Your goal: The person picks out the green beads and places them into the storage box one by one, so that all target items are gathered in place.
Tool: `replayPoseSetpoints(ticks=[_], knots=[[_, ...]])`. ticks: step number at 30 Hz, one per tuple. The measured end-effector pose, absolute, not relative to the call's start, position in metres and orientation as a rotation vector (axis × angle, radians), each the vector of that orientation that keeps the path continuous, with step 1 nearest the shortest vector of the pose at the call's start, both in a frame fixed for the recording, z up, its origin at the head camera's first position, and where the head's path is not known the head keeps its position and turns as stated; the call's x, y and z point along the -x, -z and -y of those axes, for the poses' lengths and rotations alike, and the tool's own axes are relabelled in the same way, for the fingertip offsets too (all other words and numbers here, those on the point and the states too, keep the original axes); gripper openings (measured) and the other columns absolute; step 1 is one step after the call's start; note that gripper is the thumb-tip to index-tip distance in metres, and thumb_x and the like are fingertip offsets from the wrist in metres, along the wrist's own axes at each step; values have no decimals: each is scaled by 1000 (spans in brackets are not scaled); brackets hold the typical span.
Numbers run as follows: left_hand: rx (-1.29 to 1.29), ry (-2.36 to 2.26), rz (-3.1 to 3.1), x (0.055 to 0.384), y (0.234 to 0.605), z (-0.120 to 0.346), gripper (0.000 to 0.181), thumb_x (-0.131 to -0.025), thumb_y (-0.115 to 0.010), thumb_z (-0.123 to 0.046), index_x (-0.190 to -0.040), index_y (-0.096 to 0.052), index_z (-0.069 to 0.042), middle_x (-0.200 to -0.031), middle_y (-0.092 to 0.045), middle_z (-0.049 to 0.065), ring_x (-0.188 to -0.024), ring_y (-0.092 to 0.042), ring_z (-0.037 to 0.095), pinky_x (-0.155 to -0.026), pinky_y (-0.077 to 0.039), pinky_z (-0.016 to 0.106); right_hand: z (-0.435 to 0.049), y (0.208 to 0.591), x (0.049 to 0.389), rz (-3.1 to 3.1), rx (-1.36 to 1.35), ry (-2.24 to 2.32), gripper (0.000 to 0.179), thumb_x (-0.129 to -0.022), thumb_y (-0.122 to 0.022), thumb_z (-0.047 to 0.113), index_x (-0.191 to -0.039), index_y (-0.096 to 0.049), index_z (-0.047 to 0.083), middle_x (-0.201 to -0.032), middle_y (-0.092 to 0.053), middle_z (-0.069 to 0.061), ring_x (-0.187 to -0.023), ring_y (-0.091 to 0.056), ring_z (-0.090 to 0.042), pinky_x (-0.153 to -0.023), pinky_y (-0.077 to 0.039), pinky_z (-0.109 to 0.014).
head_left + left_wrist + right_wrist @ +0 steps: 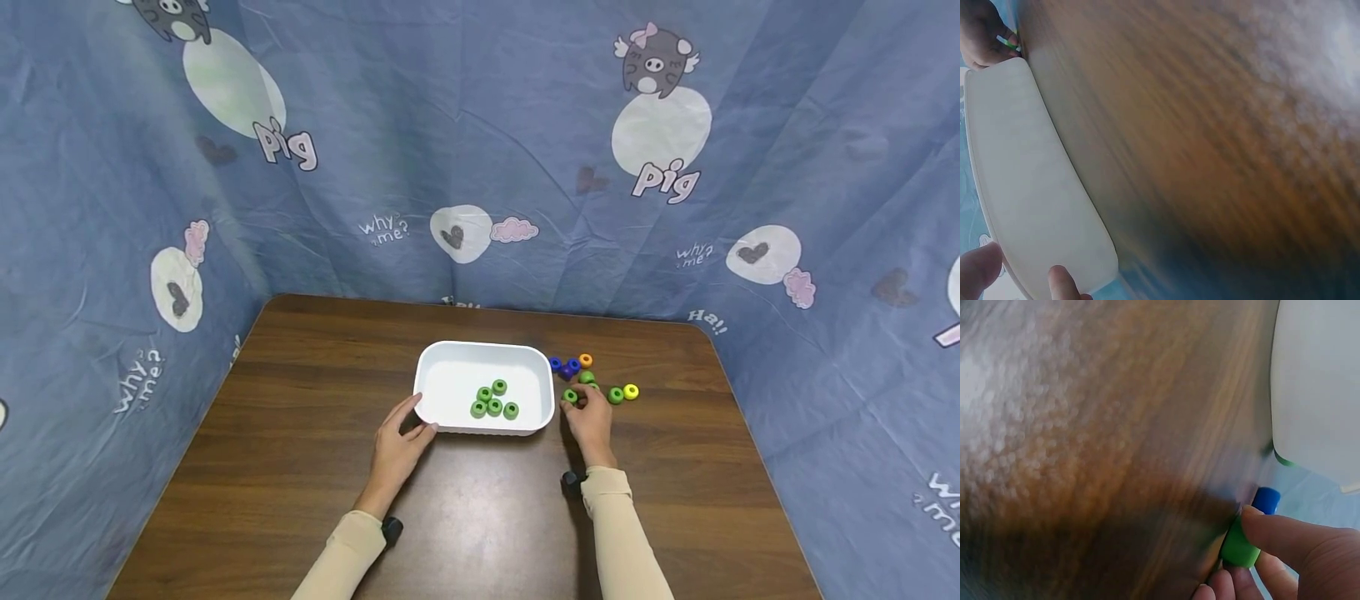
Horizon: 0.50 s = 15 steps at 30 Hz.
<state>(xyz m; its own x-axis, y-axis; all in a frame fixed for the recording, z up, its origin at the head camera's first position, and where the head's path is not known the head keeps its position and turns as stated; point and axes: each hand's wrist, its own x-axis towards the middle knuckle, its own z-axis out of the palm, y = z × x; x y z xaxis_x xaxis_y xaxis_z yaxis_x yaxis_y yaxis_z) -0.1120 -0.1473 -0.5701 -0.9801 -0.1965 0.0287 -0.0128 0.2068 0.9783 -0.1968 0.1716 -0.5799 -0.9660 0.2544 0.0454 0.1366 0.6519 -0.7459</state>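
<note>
A white tray (480, 431) with rounded corners stands on the table, and several green rings (495, 406) lie inside it. At its near left corner my left hand (397, 454) touches the rim with spread index finger and thumb. In the left wrist view the fingertips rest against the tray's wall (1041, 175). Just right of the tray, my right hand (590, 422) pinches a green ring (1241, 547) between thumb and fingers, low at the tabletop. A blue ring (1266, 500) shows just beyond the thumb in the right wrist view.
Behind and beside my right hand lie blue rings (573, 365), an orange ring (586, 361), another green ring (616, 396) and a yellow ring (631, 392). A brown wooden table (300, 383) carries everything. A blue printed cloth (360, 150) hangs behind and at both sides.
</note>
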Motion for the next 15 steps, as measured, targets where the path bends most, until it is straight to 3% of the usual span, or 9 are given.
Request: replayPoseSetpoints(ticks=[6,15], knots=[[-221,1905,2314,112,570,146,60,-87,-76,-5,-142,-54,-2,-153,-44,23,-138,-49,41,-103,-58,39,-173,579,196,2720,327,-1211,35,-82,-79,8,-115,-70,1,-114,-70,-21,-101,-67,-35,-89,-61,-48],[-236,1902,2302,113,572,147,59,-87,-75,-2,-142,-55,-2,-153,-44,22,-139,-49,38,-101,-59,32,-174,579,195,2727,317,-1217,35,-83,-79,13,-113,-70,0,-107,-72,-21,-97,-68,-34,-87,-61,-47]])
